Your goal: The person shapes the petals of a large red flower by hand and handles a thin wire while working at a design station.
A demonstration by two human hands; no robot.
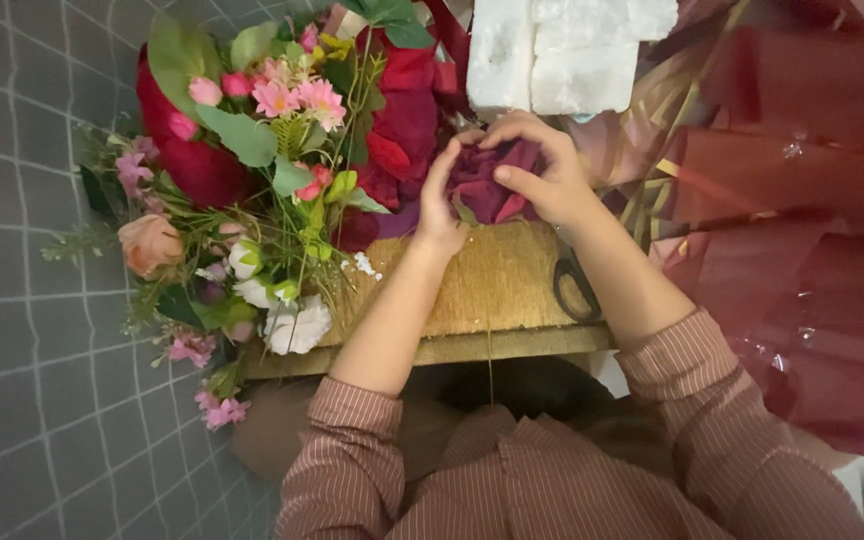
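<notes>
Dark maroon fabric flower [493,180], at the far edge of the small wooden table [472,290], sits gripped between my hands: left hand [439,205] cupping its side, right hand [542,170] curled over it. Black-handled scissors [574,285], seemingly, lie beneath my right wrist; pink artificial blooms [252,180] lie left.
</notes>
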